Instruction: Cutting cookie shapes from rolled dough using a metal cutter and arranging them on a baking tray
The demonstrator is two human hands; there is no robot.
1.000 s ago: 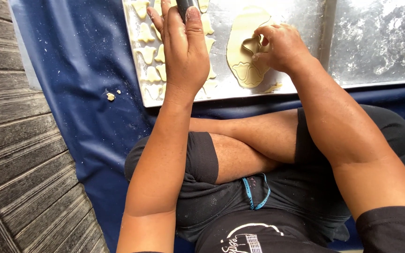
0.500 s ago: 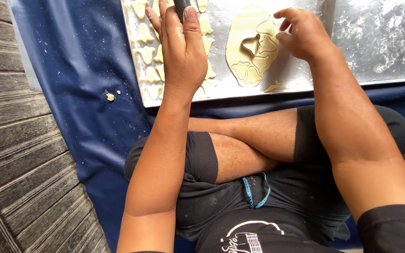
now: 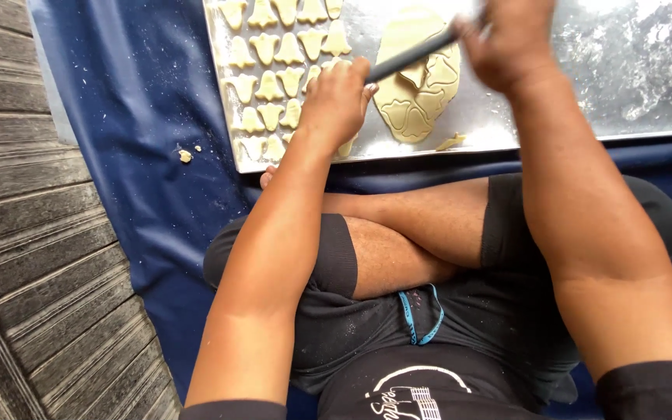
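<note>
A person sits cross-legged on a dark blue tarp (image 3: 141,140) with a floured metal tray (image 3: 624,78) lying just in front of the knees. The left hand (image 3: 337,97) rests palm down on the near part of the tray, fingers loosely together and curled over a few of the small cut dough shapes (image 3: 274,74) that lie in rows on the tray's left side; whether it grips anything underneath cannot be told. The right hand (image 3: 507,43) is raised above the tray and blurred, its fingers closed around the upper end of a thin dark rod-like tool (image 3: 410,58), which slants down and to the left until its lower end comes close to the left hand's fingertips. Beneath the tool, in the middle of the tray, lies a flat sheet of pale dough (image 3: 418,93) with outlines of shapes pressed into it and one piece already missing near its upper middle. A small scrap of dough (image 3: 451,142) sits just beside the sheet's lower edge. A few crumbs (image 3: 186,155) lie on the tarp to the left of the tray, and weathered wooden boards (image 3: 33,233) border the tarp on that side.
</note>
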